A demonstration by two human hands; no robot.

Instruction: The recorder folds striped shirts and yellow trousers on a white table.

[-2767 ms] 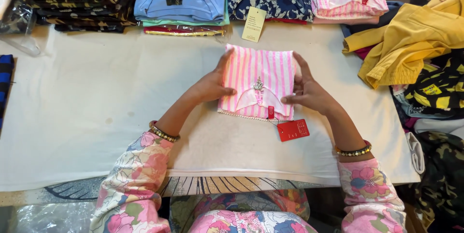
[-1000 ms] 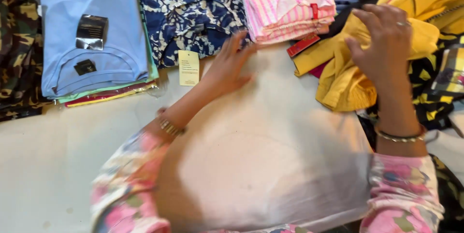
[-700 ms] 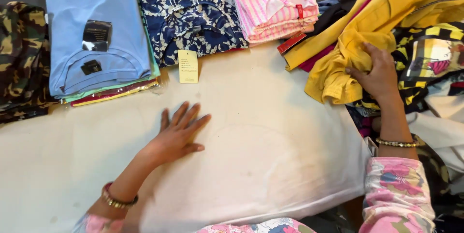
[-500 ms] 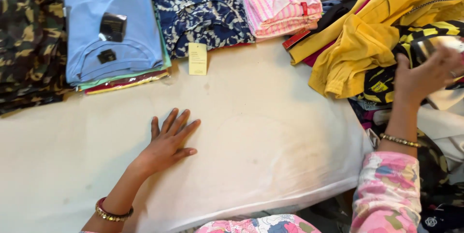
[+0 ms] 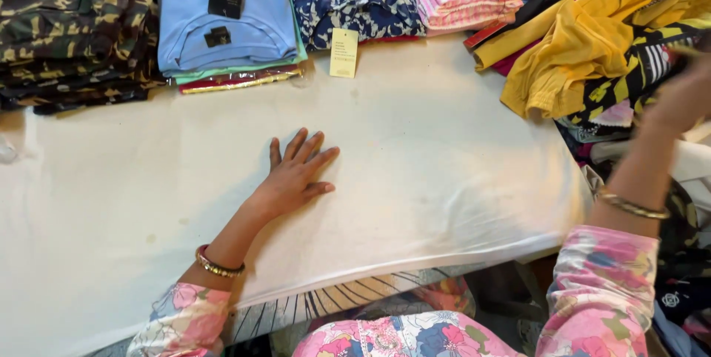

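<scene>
Since a moment ago, the right hand [image 5: 685, 94] has lifted off the yellow garment [image 5: 578, 38] and blurs at the surface's right edge, grip unreadable. That garment lies crumpled, long axis slanting toward the far right corner. Left hand [image 5: 296, 175] rests flat mid-surface [image 5: 444, 164], fingers spread, pointing away.

**What we wear**

Below our left hand [image 5: 292, 179] fingers [image 5: 315, 146] sits a gold-and-red beaded bangle [image 5: 217, 262]; a thin gold bangle [image 5: 632, 205] circles the blurred right hand's [image 5: 685, 98] wrist. Both sleeves [image 5: 600, 290] are pink floral, with blue and green blooms.

Folded stacks [image 5: 222, 24] line the bench [image 5: 444, 179] at twelve o'clock, a loose garment heap [image 5: 592, 38] at two.
</scene>
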